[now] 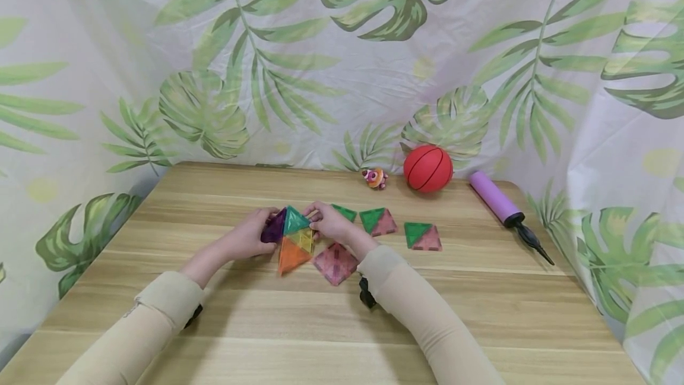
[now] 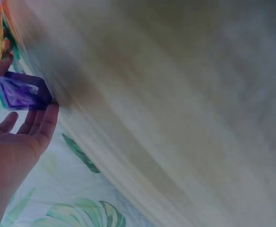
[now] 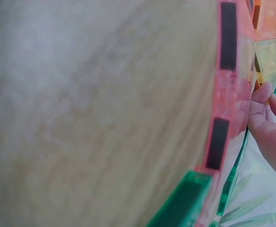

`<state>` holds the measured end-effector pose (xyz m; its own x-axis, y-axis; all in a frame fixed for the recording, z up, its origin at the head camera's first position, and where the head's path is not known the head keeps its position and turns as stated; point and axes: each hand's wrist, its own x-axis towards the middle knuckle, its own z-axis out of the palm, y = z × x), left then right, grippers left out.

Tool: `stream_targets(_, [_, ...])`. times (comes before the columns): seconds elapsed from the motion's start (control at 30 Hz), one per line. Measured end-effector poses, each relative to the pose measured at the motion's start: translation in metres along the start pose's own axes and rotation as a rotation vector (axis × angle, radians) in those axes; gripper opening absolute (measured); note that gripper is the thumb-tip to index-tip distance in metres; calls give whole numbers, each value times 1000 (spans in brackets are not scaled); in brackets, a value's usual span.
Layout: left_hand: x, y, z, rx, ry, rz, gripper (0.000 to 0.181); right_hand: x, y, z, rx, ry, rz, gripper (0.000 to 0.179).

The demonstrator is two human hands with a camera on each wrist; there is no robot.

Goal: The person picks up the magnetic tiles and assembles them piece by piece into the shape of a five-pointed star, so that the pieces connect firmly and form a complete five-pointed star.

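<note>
Translucent magnetic tiles form a joined, raised shape at the middle of the table in the head view: a purple tile (image 1: 274,227), a teal tile (image 1: 296,221), a yellow tile (image 1: 300,240) and an orange tile (image 1: 293,254). My left hand (image 1: 250,234) holds the purple tile at the shape's left side; the left wrist view shows fingertips against that purple tile (image 2: 25,92). On the opposite side, my right hand (image 1: 332,223) pinches the edge by the yellow tile (image 3: 270,59). A pink square of tiles (image 1: 335,264) lies beside the shape, under the right forearm's near side.
Green-and-pink tile pairs (image 1: 378,221) (image 1: 423,236) and a green tile (image 1: 344,212) lie right of the shape. Along the back stand a small figurine (image 1: 375,178) and a red ball (image 1: 428,169). A purple hand pump (image 1: 497,198) lies at the right edge.
</note>
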<state>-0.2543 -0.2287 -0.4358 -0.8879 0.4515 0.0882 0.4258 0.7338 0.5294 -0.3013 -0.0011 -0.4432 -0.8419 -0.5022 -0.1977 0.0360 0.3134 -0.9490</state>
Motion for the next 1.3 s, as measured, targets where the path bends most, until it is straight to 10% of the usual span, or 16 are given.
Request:
stream_targets(0.93, [-5,3,-7,-171,-84,-4,53,3,-1,7,93,36,79,33])
stream_targets(1.3, [-6,-2,-9,-180,-149,26,97,2,0,7,78,33,81,31])
